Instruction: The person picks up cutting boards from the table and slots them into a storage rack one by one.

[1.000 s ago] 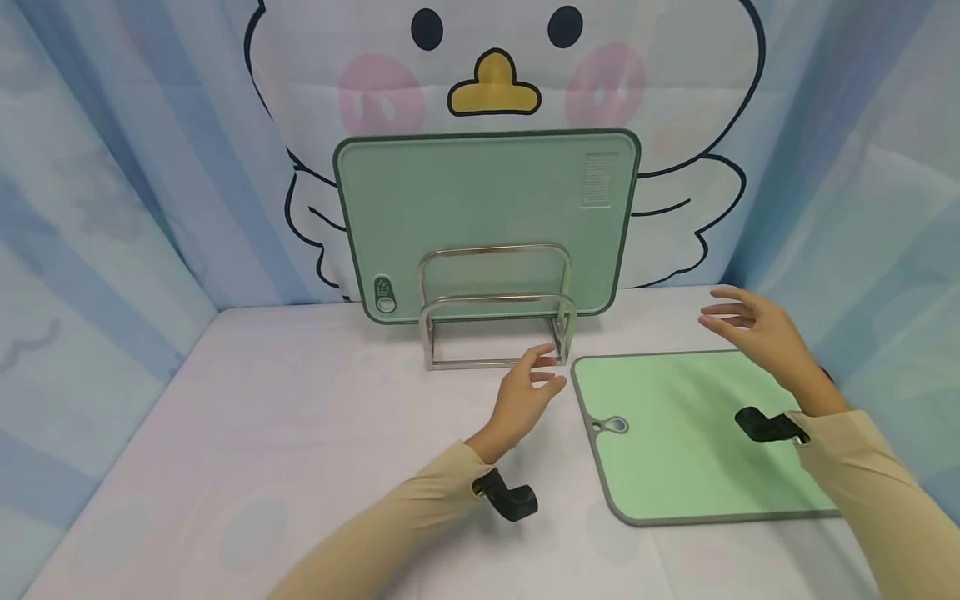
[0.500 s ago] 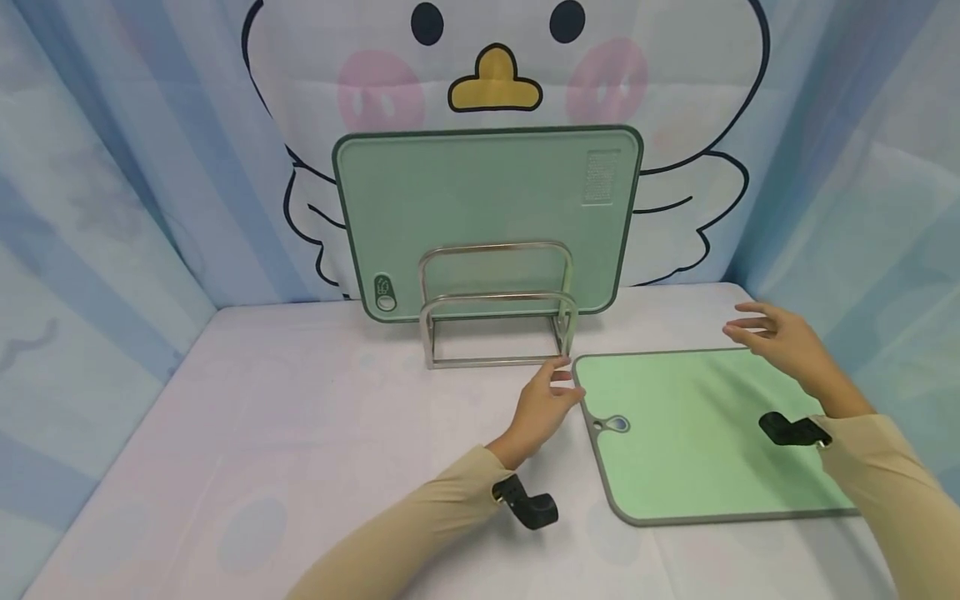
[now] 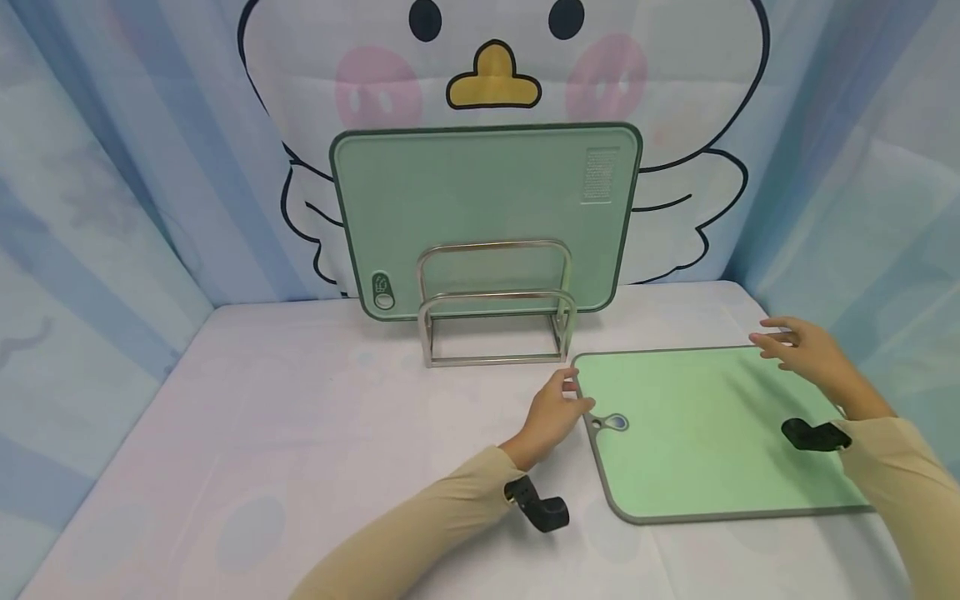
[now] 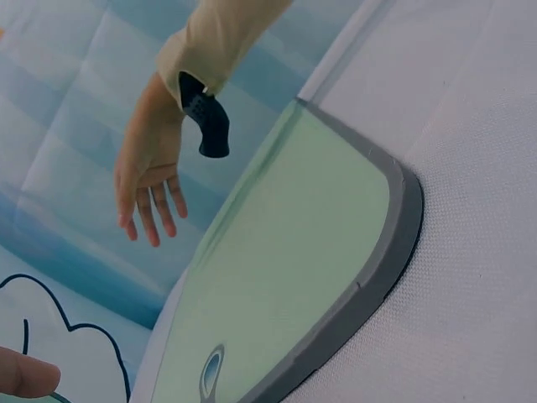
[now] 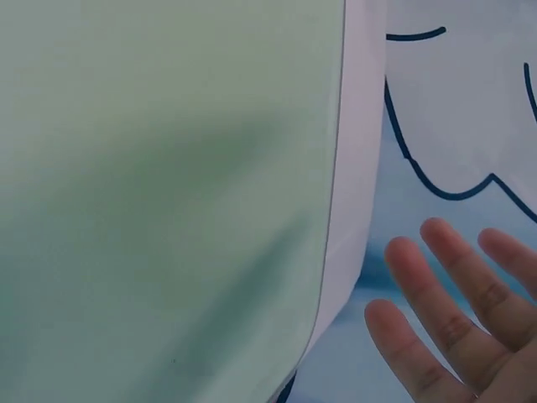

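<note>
both bare hands have shifted rightward: the left hand (image 3: 551,417) now hovers at the left edge of a pale-green, grey-rimmed rectangular board (image 3: 697,454), the right hand (image 3: 810,357) above its far right part. left thumb and fingers stand apart, right fingers are spread, neither holding anything. lifted by one end only, the board could tilt or slip; its corner might knock the silver metal wire rack (image 3: 495,296) just beyond the left fingertips. it lies flat between and below the fingers, long axis left to right, its droplet-shaped inset (image 3: 617,423) end toward the left thumb.
</note>
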`<state>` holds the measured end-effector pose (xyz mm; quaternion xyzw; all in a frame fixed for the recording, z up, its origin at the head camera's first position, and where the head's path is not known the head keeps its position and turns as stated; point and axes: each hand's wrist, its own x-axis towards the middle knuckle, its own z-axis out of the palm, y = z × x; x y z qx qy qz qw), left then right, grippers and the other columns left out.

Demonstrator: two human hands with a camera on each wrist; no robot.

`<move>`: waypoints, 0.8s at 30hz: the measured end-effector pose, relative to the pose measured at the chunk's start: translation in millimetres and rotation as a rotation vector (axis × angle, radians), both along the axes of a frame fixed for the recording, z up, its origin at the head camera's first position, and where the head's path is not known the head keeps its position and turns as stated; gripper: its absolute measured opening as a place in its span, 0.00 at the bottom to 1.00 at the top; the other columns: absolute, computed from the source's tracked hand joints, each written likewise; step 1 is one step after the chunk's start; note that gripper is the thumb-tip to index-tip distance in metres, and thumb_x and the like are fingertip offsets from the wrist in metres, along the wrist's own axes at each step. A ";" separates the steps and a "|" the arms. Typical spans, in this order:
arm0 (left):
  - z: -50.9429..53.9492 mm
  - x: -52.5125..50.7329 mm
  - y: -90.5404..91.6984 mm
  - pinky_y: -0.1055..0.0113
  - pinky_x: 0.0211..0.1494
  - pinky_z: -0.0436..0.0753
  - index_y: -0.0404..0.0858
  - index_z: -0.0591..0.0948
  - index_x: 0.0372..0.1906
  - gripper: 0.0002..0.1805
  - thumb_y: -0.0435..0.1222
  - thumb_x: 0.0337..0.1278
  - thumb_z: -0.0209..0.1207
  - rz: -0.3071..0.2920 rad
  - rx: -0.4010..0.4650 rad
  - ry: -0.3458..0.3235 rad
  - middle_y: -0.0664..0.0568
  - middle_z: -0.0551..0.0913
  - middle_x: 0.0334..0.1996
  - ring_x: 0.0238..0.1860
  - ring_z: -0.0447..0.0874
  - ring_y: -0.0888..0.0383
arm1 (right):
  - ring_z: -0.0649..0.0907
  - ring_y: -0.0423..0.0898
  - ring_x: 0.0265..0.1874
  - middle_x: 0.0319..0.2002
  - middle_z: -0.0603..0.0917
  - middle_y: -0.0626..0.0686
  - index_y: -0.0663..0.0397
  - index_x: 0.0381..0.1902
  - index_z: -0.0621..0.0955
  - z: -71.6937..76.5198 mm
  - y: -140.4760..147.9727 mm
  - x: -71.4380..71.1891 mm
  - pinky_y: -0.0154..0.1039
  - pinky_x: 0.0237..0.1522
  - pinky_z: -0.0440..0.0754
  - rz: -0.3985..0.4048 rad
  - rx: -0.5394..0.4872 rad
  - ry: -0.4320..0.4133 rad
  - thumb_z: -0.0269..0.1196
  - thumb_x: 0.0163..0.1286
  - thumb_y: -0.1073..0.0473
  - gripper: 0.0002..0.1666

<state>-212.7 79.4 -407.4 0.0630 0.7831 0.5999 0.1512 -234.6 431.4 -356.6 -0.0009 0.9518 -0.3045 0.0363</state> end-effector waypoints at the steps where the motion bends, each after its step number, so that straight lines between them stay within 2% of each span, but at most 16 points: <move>1: 0.4 0.1 0.8 0.62 0.52 0.80 0.39 0.68 0.64 0.28 0.36 0.58 0.58 0.002 0.000 -0.005 0.43 0.75 0.56 0.53 0.78 0.50 | 0.71 0.14 0.28 0.56 0.69 0.81 0.77 0.66 0.56 0.0 2.1 0.3 0.29 0.32 0.82 0.002 0.007 -0.005 0.47 0.75 0.48 0.38; 6: 2.7 -0.5 5.1 0.57 0.59 0.77 0.36 0.66 0.65 0.29 0.36 0.58 0.57 0.004 -0.005 -0.023 0.41 0.74 0.59 0.59 0.74 0.46 | 0.72 0.15 0.28 0.57 0.66 0.82 0.79 0.65 0.56 0.5 12.7 0.7 0.46 0.40 0.84 0.016 0.045 -0.038 0.46 0.75 0.49 0.38; 10: 3.5 -1.2 9.6 0.55 0.63 0.74 0.35 0.64 0.66 0.31 0.36 0.58 0.57 0.009 -0.005 -0.057 0.39 0.72 0.61 0.63 0.71 0.44 | 0.70 0.15 0.27 0.59 0.63 0.82 0.79 0.66 0.54 0.9 22.9 -0.1 0.50 0.43 0.83 0.011 0.056 -0.091 0.45 0.75 0.47 0.40; 13: 2.7 -2.1 12.6 0.54 0.65 0.73 0.34 0.63 0.67 0.32 0.36 0.57 0.57 0.022 -0.008 -0.078 0.39 0.71 0.62 0.64 0.69 0.44 | 0.72 0.17 0.28 0.61 0.61 0.81 0.79 0.66 0.53 1.3 30.3 -1.0 0.49 0.43 0.83 -0.005 0.065 -0.129 0.45 0.75 0.45 0.41; 14: 2.4 -2.3 13.4 0.54 0.65 0.73 0.34 0.63 0.67 0.33 0.35 0.56 0.57 0.027 -0.010 -0.080 0.38 0.70 0.62 0.64 0.68 0.44 | 0.75 0.20 0.29 0.61 0.61 0.81 0.79 0.66 0.53 1.4 32.6 -1.4 0.50 0.43 0.83 -0.008 0.066 -0.140 0.44 0.75 0.45 0.42; 16: 1.9 -3.0 14.8 0.53 0.66 0.72 0.33 0.62 0.67 0.33 0.35 0.56 0.57 0.036 -0.016 -0.082 0.37 0.70 0.63 0.65 0.68 0.44 | 0.82 0.34 0.33 0.61 0.60 0.82 0.80 0.66 0.53 1.2 36.8 -1.6 0.51 0.44 0.82 -0.014 0.070 -0.153 0.44 0.75 0.44 0.42; 18: 1.9 -3.6 16.3 0.53 0.67 0.71 0.32 0.62 0.67 0.34 0.35 0.55 0.57 0.044 -0.014 -0.086 0.37 0.69 0.63 0.66 0.67 0.43 | 0.84 0.50 0.38 0.60 0.61 0.82 0.81 0.65 0.54 0.3 40.7 -2.0 0.50 0.42 0.83 -0.021 0.094 -0.157 0.44 0.75 0.44 0.43; 19: 2.1 -3.9 17.1 0.52 0.67 0.70 0.32 0.62 0.67 0.34 0.35 0.55 0.57 0.046 -0.011 -0.090 0.36 0.69 0.63 0.66 0.67 0.43 | 0.84 0.54 0.38 0.59 0.62 0.82 0.81 0.64 0.54 -0.2 42.9 -2.2 0.49 0.40 0.83 -0.023 0.110 -0.156 0.43 0.75 0.43 0.43; 21: 2.5 -4.1 18.6 0.51 0.68 0.68 0.31 0.62 0.67 0.34 0.34 0.54 0.57 0.053 -0.012 -0.096 0.36 0.68 0.64 0.67 0.65 0.43 | 0.83 0.56 0.36 0.58 0.65 0.82 0.82 0.64 0.54 -2.0 47.8 -2.7 0.46 0.35 0.82 -0.026 0.134 -0.160 0.42 0.75 0.43 0.43; 24: 3.2 -4.3 20.5 0.49 0.70 0.65 0.31 0.62 0.67 0.35 0.34 0.53 0.57 0.056 -0.017 -0.111 0.36 0.68 0.64 0.67 0.64 0.42 | 0.82 0.54 0.33 0.56 0.66 0.83 0.82 0.63 0.55 -4.3 54.8 -4.2 0.43 0.31 0.80 -0.034 0.178 -0.167 0.42 0.74 0.42 0.44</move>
